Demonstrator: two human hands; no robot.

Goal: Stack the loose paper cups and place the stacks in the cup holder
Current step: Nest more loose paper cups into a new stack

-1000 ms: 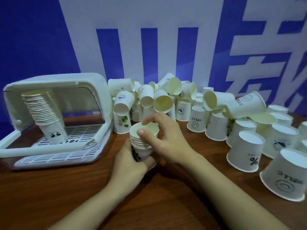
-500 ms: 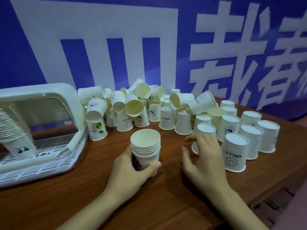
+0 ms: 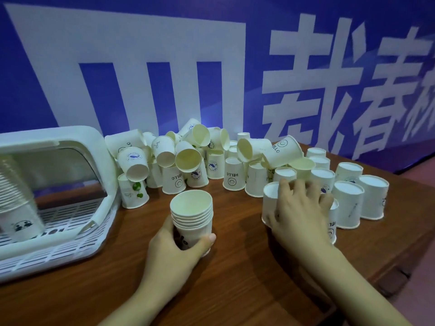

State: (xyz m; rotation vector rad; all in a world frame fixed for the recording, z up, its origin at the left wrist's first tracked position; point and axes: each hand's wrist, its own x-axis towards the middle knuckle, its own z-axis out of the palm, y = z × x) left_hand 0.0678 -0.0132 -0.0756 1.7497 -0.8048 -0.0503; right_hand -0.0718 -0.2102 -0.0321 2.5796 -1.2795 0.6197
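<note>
A short stack of white paper cups [image 3: 191, 212] stands upright on the wooden table, and my left hand [image 3: 175, 252] grips its lowest cup from the near side. My right hand [image 3: 299, 212] curls over an upside-down cup [image 3: 270, 203] at the front of the right-hand group, thumb on its left wall, fingers spread over its base. A heap of loose cups [image 3: 188, 158] lies along the wall. The white cup holder [image 3: 58, 208] sits at the left with a tall stack [image 3: 14, 198] inside it.
More upside-down cups [image 3: 348, 201] stand in rows on the right, close to the table's right edge [image 3: 400, 262]. A blue and white banner [image 3: 211, 67] covers the wall behind. Bare wood [image 3: 235, 290] lies between and in front of my hands.
My right hand left the top of the stack, swung right and closed over an upside-down cup. My left hand kept holding the stack. The view shifted to the right.
</note>
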